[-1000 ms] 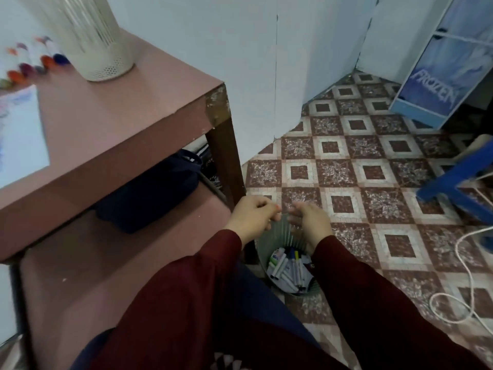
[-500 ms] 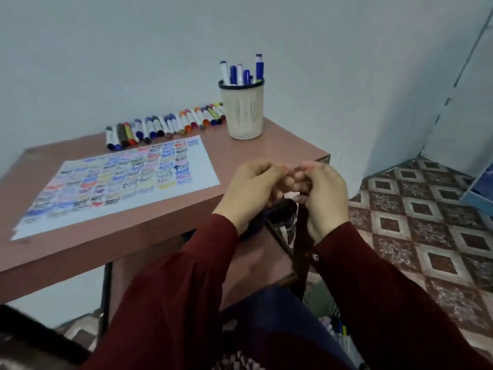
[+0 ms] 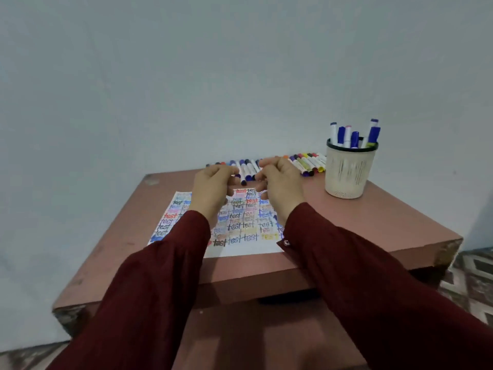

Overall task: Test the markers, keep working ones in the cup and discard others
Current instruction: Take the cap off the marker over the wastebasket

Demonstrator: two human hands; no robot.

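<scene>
We hold our left hand (image 3: 213, 190) and right hand (image 3: 282, 190) side by side above the test sheet (image 3: 240, 232) on the counter (image 3: 373, 228), fingers (image 3: 268, 163) loosely curled, gripping nothing. The row of markers (image 3: 306, 164) lies just beyond them, along the wall. The cup (image 3: 348, 172) of upright markers stands off to the right.

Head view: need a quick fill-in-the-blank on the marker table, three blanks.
1. The word written over and over on the paper is ____.
2. The cup stands on the table to the ____ of the paper.
3. The loose markers lie in a row between the paper and the ____.

Missing words: test; right; wall.
</scene>
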